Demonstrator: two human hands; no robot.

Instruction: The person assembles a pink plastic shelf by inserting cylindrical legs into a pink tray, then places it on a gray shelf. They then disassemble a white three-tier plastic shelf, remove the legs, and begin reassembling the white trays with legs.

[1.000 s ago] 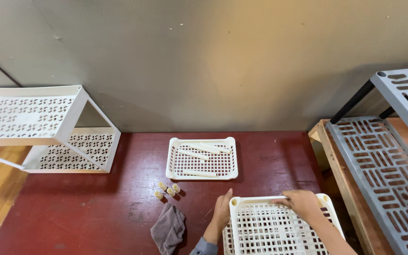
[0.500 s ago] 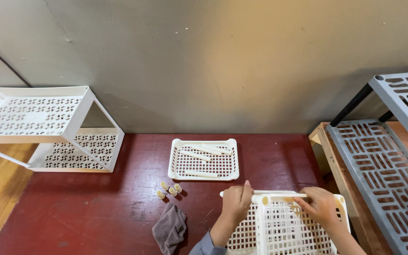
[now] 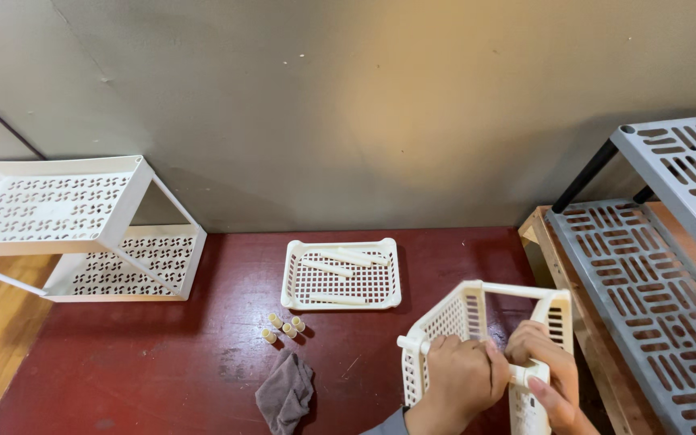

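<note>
A cream plastic shelf rack (image 3: 465, 318), two perforated trays joined by rods, stands tipped on its side at the bottom right of the red table (image 3: 163, 362). My left hand (image 3: 457, 379) grips the near rod and the edge of the left tray. My right hand (image 3: 543, 366) clasps the right tray at its near corner post. Both hands are close together, almost touching.
A flat cream tray (image 3: 341, 274) with loose rods lies mid-table. Several small cream caps (image 3: 282, 326) and a grey cloth (image 3: 286, 391) sit left of my hands. An assembled white two-tier rack (image 3: 66, 225) stands at left; a grey slatted shelf unit (image 3: 654, 266) is at right.
The rack lay flat under my hands a second ago. It has been tipped up onto its side, and both hands shifted from its top edge to the near rod and corner.
</note>
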